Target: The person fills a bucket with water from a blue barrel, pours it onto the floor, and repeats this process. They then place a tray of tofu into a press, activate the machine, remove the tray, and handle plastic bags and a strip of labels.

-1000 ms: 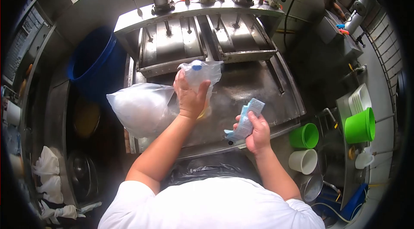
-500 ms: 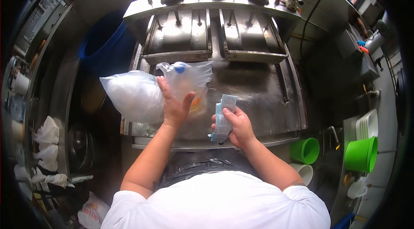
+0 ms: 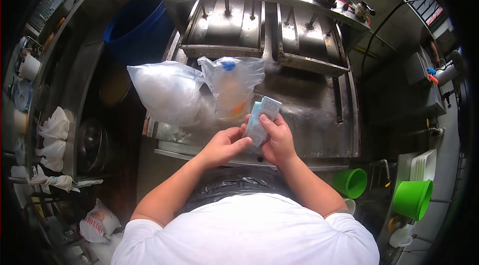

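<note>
My right hand is closed round a bundle of light-blue printed strips, its thumb pressed on the upper face. Whether they are labels or flat packets I cannot make out. At the bundle's lower left edge, my left hand has its thumb and fingers closed on it. Beyond my hands, a clear plastic bag with a blue cap and something orange inside lies on the metal table. Left of it rests a full clear bag with whitish contents.
A metal press with two framed plates stands at the table's back. A blue barrel is at the back left. Green buckets are at the right, and a printed sack lies at the lower left.
My left hand has come away from the plastic bags, down and right to the bundle of strips. The right hand still holds the bundle. The camera view has shifted.
</note>
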`<control>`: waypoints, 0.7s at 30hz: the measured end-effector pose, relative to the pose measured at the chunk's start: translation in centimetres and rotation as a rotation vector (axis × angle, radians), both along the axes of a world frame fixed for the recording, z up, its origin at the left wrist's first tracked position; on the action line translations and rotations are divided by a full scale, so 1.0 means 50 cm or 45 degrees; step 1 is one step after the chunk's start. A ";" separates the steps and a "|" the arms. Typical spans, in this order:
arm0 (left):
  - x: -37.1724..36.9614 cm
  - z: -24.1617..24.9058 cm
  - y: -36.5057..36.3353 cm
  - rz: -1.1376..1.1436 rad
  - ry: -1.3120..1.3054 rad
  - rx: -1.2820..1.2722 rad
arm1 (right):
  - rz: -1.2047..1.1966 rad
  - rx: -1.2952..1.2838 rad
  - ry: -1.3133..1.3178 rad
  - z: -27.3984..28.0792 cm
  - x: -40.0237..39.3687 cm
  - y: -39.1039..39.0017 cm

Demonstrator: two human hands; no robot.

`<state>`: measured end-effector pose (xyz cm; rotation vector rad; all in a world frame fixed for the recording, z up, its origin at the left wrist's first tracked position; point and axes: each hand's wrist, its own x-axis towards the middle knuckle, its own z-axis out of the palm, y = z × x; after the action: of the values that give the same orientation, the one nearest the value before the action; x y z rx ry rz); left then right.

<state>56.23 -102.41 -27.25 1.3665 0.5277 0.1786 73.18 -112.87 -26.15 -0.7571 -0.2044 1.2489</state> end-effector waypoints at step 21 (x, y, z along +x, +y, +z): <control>-0.080 0.028 0.136 -0.353 0.304 0.164 | 0.118 -0.149 -0.115 -0.069 -0.029 -0.015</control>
<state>52.22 -95.60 -25.85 1.5819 0.5247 -0.1815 71.74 -113.59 -29.60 -0.9147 -0.2443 1.3240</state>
